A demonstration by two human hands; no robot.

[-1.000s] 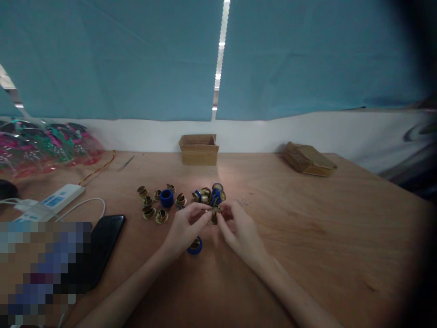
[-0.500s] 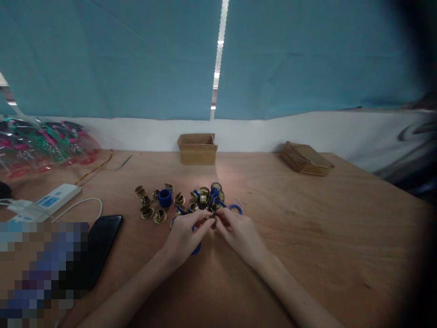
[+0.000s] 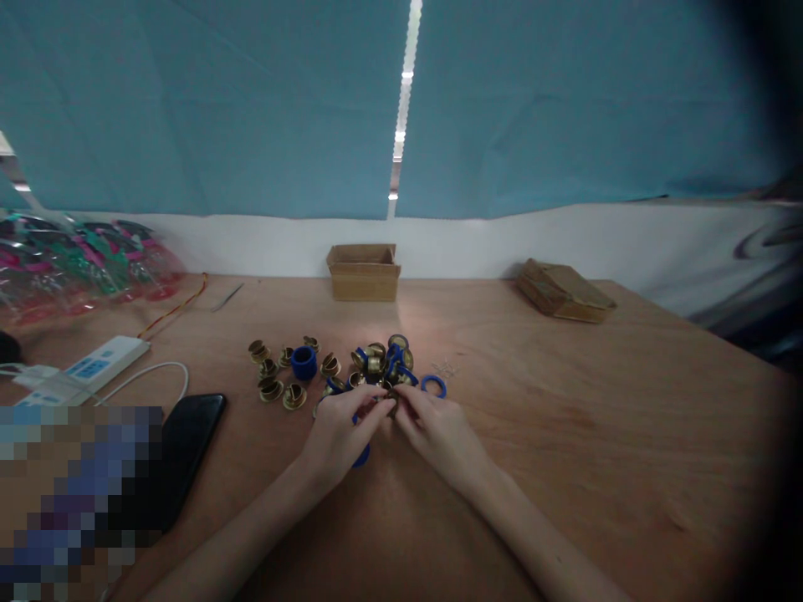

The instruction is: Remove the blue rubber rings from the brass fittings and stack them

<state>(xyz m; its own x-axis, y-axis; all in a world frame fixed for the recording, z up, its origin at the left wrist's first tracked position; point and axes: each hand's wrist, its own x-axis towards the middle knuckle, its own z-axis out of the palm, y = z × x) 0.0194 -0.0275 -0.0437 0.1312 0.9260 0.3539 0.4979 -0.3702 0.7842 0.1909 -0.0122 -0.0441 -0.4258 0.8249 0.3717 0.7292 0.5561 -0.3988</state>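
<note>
My left hand [image 3: 345,426] and my right hand [image 3: 436,426] meet over the table, thumbs and fingertips pinched around a small round brass fitting [image 3: 392,404]. Fingers cover most of that piece. Just beyond them is a pile of brass fittings [image 3: 375,365], several wearing blue rings. A loose blue ring [image 3: 433,386] lies beside my right fingers, and a blue piece [image 3: 362,456] is partly hidden under my left hand. Several bare brass fittings [image 3: 294,396] stand to the left around a stack of blue rings [image 3: 304,363]. Tiny thin pins [image 3: 445,368] are scattered right of the pile.
An open cardboard box [image 3: 365,283] stands at the back, and a flattened box [image 3: 565,293] lies at the back right. On the left are a black phone [image 3: 191,451], a white power strip [image 3: 104,368], a cable, tweezers [image 3: 227,298] and plastic-wrapped items [image 3: 94,263].
My right fingers have shifted slightly around the brass fitting, which now shows a little more of its round face. My left hand stays almost in the same place.
</note>
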